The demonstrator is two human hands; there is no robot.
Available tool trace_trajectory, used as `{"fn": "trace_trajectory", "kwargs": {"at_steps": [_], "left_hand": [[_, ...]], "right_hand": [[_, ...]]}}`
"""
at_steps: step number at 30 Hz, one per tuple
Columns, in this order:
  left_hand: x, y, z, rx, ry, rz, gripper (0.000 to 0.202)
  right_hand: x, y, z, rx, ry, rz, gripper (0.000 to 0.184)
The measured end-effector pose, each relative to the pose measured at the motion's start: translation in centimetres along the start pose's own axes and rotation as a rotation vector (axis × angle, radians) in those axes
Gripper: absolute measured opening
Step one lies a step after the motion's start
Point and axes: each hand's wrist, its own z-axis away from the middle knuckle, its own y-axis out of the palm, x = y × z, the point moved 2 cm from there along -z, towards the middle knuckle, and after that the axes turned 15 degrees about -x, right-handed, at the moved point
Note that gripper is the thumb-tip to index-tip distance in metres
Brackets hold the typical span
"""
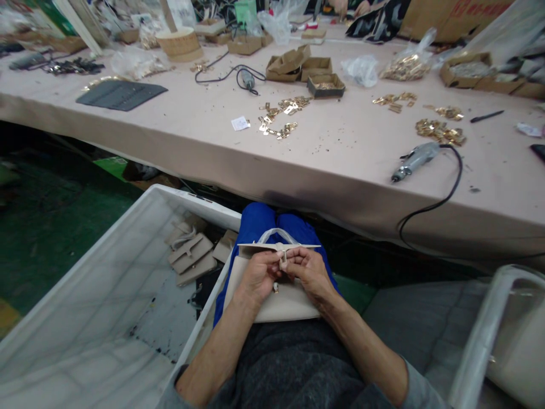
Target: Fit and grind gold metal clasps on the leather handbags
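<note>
From where I stood, the cream bag [293, 309] lay across the seated person's lap [258, 215], its lower edge close against the dark top and its flap [252, 247] lifted at the far edge, by the plastic-wrapped handle [276, 233]. The left hand [260, 274] and right hand [310, 271] met at the middle of that flap, fingertips nearly together, both pinched closed on a small metal fitting [283, 259]; I couldn't tell whether it was fastened to the flap. A small metal clasp [276, 288] showed on the bag's front, just below the fingers.

On the tabletop [340, 162], an electric screwdriver [415, 161] lay near the front edge, towards the right end. Gold-coloured parts [440, 132] were heaped behind it. At the person's left, tan pieces [193, 255] lay inside a white bin [85, 289], near its far right corner.
</note>
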Motion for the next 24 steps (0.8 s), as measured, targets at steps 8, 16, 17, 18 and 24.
{"fn": "trace_trajectory", "kwargs": {"at_steps": [8,16,17,18,24], "left_hand": [[0.49,0.08,-0.17,0.002,-0.058,0.035,0.020],[0.62,-0.03,-0.51,-0.002,-0.029,0.036,0.017],[0.61,0.01,-0.47,-0.002,-0.030,0.037,0.017],[0.60,0.06,-0.41,-0.002,-0.028,0.038,0.018],[0.52,0.15,-0.23,-0.022,0.011,0.021,0.022]], "right_hand": [[0.16,-0.07,-0.07,-0.027,0.024,-0.023,0.035],[-0.02,-0.29,-0.14,-0.026,0.019,-0.006,0.034],[-0.07,-0.31,-0.18,-0.028,0.019,-0.002,0.034],[-0.11,-0.33,-0.22,-0.032,0.019,0.003,0.034],[-0.14,-0.45,-0.33,-0.055,0.027,0.009,0.035]]}}
